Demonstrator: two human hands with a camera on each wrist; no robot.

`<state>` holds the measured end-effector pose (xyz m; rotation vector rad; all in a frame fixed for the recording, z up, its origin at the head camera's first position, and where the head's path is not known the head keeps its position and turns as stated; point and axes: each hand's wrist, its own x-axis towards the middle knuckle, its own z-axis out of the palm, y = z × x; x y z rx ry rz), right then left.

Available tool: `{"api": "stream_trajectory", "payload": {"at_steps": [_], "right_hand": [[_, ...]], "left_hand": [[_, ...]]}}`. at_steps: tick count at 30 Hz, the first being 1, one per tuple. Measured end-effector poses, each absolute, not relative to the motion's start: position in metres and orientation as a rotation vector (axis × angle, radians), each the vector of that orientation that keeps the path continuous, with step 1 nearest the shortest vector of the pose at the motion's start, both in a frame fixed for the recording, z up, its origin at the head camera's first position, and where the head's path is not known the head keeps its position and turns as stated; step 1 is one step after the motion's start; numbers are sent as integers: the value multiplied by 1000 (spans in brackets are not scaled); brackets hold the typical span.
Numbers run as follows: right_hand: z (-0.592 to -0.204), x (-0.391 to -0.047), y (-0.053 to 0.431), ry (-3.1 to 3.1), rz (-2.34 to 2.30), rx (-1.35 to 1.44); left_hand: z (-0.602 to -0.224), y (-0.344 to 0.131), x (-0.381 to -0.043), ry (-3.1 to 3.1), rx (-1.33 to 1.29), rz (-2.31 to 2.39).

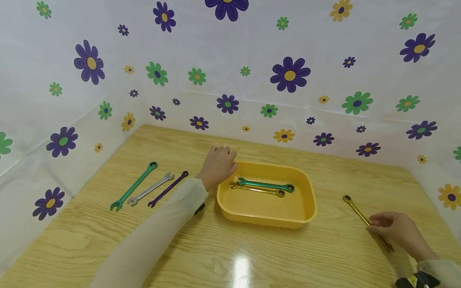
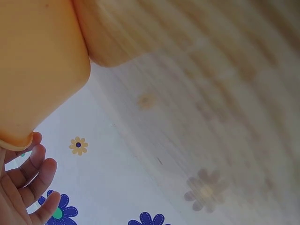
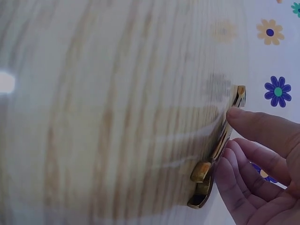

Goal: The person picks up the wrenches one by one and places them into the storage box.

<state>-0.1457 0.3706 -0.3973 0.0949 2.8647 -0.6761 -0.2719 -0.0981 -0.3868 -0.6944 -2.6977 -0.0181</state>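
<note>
At the back left corner of a yellow plastic basin [image 1: 266, 221], my left hand [image 1: 219, 163] holds the rim, with the thumb on the basin side. The left wrist view shows its fingers loosely bent beside the rim. Inside the basin lie a green combination wrench [image 1: 264, 185] and a gold combination wrench [image 1: 257, 189], side by side. To the right of the basin my right hand [image 1: 396, 230] pinches another gold combination wrench [image 1: 356, 210] between thumb and fingers. In the right wrist view this wrench [image 3: 220, 145] lies along the tabletop, its open end nearest the camera.
Left of the basin, a green wrench [image 1: 134, 186], a silver open-end wrench [image 1: 151, 189] and a purple wrench [image 1: 168, 189] lie slanted on the wooden table [image 1: 273, 256]. A white flower-printed sheet [image 1: 245, 52] stands behind and at both sides.
</note>
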Motion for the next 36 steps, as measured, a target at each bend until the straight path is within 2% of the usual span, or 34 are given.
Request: {"api": "stream_trajectory", "payload": {"at_steps": [36], "right_hand": [[-400, -147, 368, 2851, -681, 100]], "left_hand": [[-390, -98, -274, -2720, -684, 11]]}}
